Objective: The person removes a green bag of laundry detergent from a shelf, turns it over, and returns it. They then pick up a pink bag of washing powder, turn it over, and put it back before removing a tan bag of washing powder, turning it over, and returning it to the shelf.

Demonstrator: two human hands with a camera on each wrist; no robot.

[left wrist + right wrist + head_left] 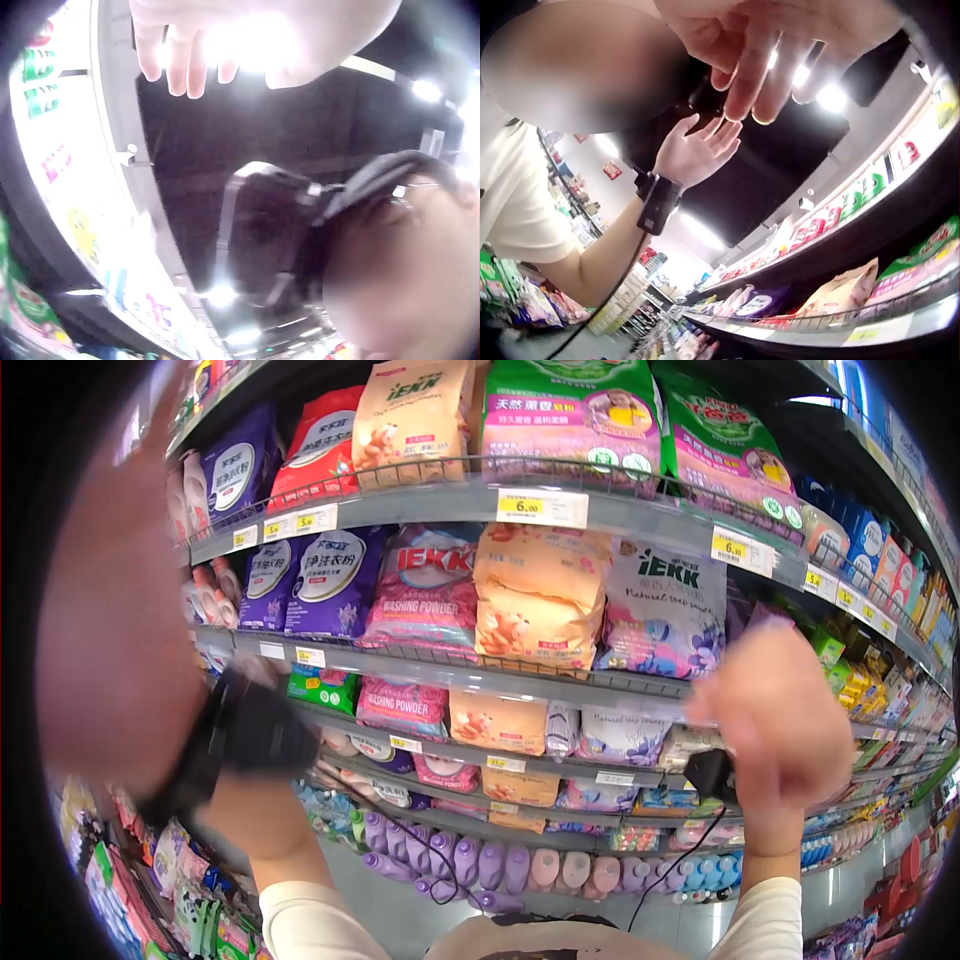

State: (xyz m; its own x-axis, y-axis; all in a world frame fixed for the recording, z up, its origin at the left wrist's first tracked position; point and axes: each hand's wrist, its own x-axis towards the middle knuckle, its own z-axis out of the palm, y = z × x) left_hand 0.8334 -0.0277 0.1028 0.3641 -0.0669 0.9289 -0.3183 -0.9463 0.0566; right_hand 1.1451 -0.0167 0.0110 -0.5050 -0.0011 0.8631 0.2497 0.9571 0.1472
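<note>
Left hand (694, 157) and right hand (785, 720) are raised, fingers loose and empty; seemingly no grasp is begun. Grey bag (665, 605) stands near the shelf's (430, 665) front edge; taking it would need forward reach.

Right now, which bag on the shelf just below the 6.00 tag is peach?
The bag between the pink bag and the grey bag. Its colour sets it apart: those two are pink and grey, and the two left of them are purple.
</note>
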